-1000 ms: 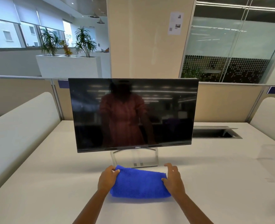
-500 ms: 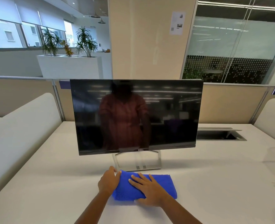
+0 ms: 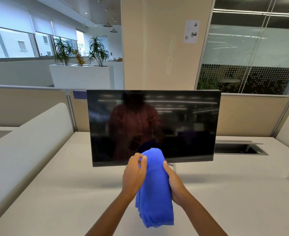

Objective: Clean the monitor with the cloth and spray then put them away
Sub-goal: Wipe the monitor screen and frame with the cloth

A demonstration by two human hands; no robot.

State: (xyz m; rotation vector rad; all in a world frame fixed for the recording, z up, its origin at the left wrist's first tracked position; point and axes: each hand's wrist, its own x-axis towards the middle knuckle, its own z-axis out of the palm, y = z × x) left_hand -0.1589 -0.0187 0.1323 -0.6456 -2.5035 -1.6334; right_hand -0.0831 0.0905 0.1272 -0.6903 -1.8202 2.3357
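A black monitor (image 3: pixel 182 120) stands on its stand in the middle of the white desk (image 3: pixel 55 193), its screen dark and reflective. A folded blue cloth (image 3: pixel 154 193) hangs lifted off the desk in front of the monitor's lower edge. My right hand (image 3: pixel 174 184) grips the cloth from its right side. My left hand (image 3: pixel 134 174) pinches the cloth's upper left edge with the fingertips. No spray bottle is in view.
An open cable hatch (image 3: pixel 239 149) is set into the desk right of the monitor. Rounded white dividers (image 3: pixel 26 143) flank the desk left and right. Beige partition panels (image 3: pixel 250 113) stand behind, with a wide pillar (image 3: pixel 157 45) beyond them.
The cloth lay flat on the desk under both hands; now both hands have lifted it, and it hangs in front of the monitor's bottom edge. The camera has come closer.
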